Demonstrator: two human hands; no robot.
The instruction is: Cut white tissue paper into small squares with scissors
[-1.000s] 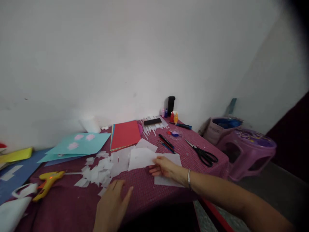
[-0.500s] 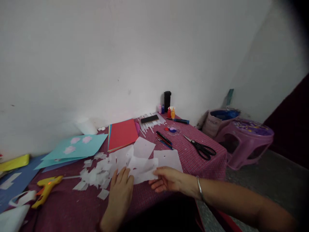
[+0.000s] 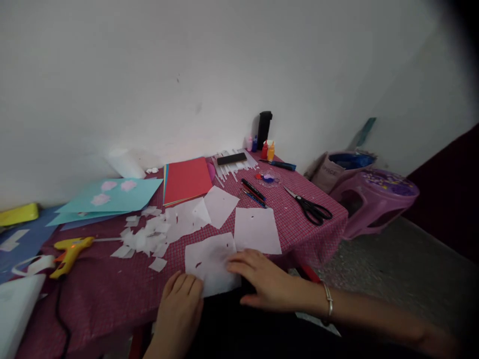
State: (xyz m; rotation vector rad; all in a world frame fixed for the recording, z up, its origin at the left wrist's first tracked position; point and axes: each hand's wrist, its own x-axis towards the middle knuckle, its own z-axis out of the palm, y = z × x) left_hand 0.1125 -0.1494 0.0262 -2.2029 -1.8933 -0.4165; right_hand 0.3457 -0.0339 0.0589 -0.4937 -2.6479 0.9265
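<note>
A white paper sheet (image 3: pixel 211 262) with small holes lies at the table's near edge. My left hand (image 3: pixel 178 304) is at its lower left corner, fingers bent and together over the edge; the thumb is hidden. My right hand (image 3: pixel 267 279), with a bangle on the wrist, rests over the sheet's right side, fingers stretched and thumb apart. Beyond it lie further white sheets: one at the right (image 3: pixel 257 229), one in the middle (image 3: pixel 220 205) and one at the left (image 3: pixel 183 219). A heap of small white paper pieces (image 3: pixel 145 234) spreads to the left.
A yellow glue gun (image 3: pixel 71 254) lies at left, its cord running forward. Turquoise card (image 3: pixel 127 197) and red paper (image 3: pixel 189 179) are behind. Black-handled scissors (image 3: pixel 312 209), pens (image 3: pixel 253 189), paint bottles (image 3: pixel 265 148) and a phone (image 3: pixel 232 158) lie farther right. A pink stool (image 3: pixel 374 199) stands beyond.
The white sheet, raised between both hands before, now lies flatter and nearer me. My right hand has turned palm down over it. The left fingers have drawn back to its corner.
</note>
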